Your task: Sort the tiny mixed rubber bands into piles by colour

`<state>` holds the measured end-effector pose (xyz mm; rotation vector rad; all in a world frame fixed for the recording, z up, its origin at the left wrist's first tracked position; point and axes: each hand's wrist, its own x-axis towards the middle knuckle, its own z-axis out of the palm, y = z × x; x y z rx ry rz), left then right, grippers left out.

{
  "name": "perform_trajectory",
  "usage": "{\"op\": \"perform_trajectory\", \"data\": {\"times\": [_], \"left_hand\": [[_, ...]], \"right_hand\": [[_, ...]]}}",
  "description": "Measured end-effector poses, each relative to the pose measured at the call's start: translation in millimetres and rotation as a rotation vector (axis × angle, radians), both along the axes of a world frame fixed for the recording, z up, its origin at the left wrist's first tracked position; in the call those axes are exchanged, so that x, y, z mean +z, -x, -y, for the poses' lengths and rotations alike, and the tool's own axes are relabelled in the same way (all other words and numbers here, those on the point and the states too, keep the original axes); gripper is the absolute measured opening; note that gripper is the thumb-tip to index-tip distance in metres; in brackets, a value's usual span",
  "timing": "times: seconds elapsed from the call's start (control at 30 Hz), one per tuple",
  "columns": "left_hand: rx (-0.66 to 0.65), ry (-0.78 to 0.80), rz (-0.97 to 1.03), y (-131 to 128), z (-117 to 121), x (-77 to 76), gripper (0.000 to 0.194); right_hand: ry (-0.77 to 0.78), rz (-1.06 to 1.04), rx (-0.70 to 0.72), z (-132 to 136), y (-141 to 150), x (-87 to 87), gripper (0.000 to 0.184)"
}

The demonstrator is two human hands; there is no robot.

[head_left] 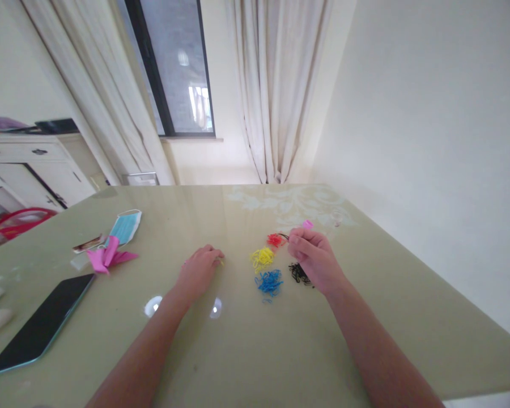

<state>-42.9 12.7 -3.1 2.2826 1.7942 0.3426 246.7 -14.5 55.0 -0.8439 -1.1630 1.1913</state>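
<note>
Small rubber bands lie on the table in colour piles: a red pile [275,240], a yellow pile [263,258], a blue pile [269,282] and a black pile [298,273]. My right hand [313,255] is above the black pile, thumb and fingers pinched on a thin dark rubber band [283,236] that sticks out leftward over the red pile. To the left of the piles, my left hand [200,267] rests low at the tabletop with its fingers curled together. A bit of yellow rubber band [221,262] shows at its fingertips.
A small pink item [308,224] sits behind my right hand. On the left are a blue face mask [126,228], folded pink paper [109,256] and a dark-screened tablet [42,323]. The table [238,351] runs along a white wall [442,141] on the right.
</note>
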Motion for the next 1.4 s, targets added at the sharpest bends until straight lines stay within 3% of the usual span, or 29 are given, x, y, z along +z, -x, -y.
{"op": "perform_trajectory", "data": {"times": [0.1, 0.2, 0.37, 0.47, 0.57, 0.7, 0.8, 0.97, 1.1, 1.17, 1.23, 1.3, 1.4], "left_hand": [[-0.021, 0.017, 0.001, 3.2, -0.9, -0.5, 0.028], [0.005, 0.037, 0.002, 2.6, -1.1, 1.2, 0.023], [0.025, 0.023, 0.055, -4.1, 1.2, 6.6, 0.020], [0.017, 0.008, 0.243, -11.5, 3.5, 9.0, 0.017], [-0.047, 0.071, 0.565, -21.2, 6.0, 9.8, 0.016], [-0.098, 0.179, 0.866, -33.7, 10.6, 11.5, 0.026], [-0.098, 0.226, 0.982, -41.0, 15.8, 15.2, 0.029], [-0.138, 0.302, 1.093, -48.5, 23.4, 16.7, 0.032], [-0.194, 0.325, 1.105, -51.1, 24.6, 12.8, 0.031], [-0.211, 0.298, 1.068, -50.1, 23.8, 13.9, 0.031], [-0.206, 0.207, 0.897, -45.6, 22.7, 17.6, 0.029], [-0.118, 0.028, 0.563, -37.5, 21.9, 22.1, 0.023], [0.157, -0.118, -0.036, -22.5, 22.2, 24.6, 0.027]], "right_hand": [[0.033, 0.087, 0.063, -5.2, -19.8, 1.9, 0.032], [0.051, 0.397, 0.153, -9.7, -45.1, 3.0, 0.028], [0.059, 0.769, 0.127, -19.2, -77.9, -7.1, 0.028], [0.064, 0.836, 0.155, -24.8, -87.2, -20.5, 0.029], [0.089, 0.925, 0.131, -29.2, -91.1, -29.5, 0.039], [0.043, 0.903, 0.028, -28.5, -73.9, -26.7, 0.040], [-0.028, 0.723, 0.104, -20.6, -36.9, -21.6, 0.030], [-0.086, 0.618, 0.171, -9.4, 20.0, -31.3, 0.027], [-0.092, 0.567, 0.158, -8.7, 28.3, -39.1, 0.029], [-0.056, 0.439, 0.158, -6.4, 26.0, -33.1, 0.029], [-0.009, 0.196, 0.136, -0.9, 23.5, -20.7, 0.031], [0.009, -0.048, 0.106, 6.9, 21.8, -6.3, 0.032], [-0.041, -0.172, 0.071, 17.7, 21.2, 8.9, 0.029]]}}
